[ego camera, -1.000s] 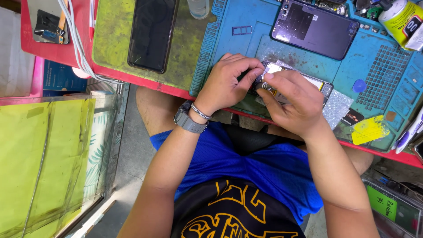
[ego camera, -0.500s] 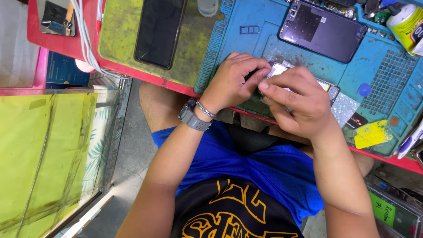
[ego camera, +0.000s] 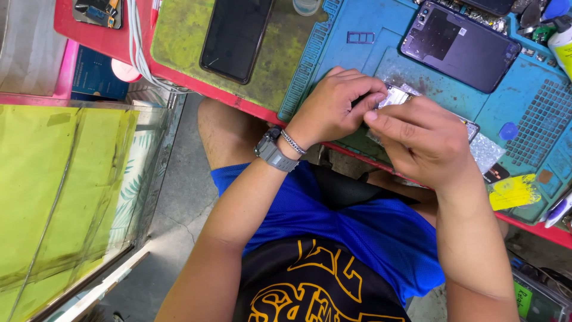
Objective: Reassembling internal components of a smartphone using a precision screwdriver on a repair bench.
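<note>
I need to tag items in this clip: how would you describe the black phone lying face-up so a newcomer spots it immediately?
Start at the red-edged workbench along the top of the head view, then find the worn yellow-green mat left of the blue repair mat. The black phone lies on that green mat, away from both hands. Unlike the purple-backed phone on the blue mat, it shows a plain dark glossy screen.

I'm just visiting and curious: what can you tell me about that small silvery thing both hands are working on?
The small silvery piece is a thin, flat, shiny part, metal or foil by its look, mostly hidden by fingers. It lies low over the blue work mat near the table's front edge. The left hand covers its left side, fingertips curled onto it; the right hand reaches across, its fingertip pressing its near edge. A glittery foil-like sheet shows just beyond the right hand. Finer detail cannot be made out.
</note>
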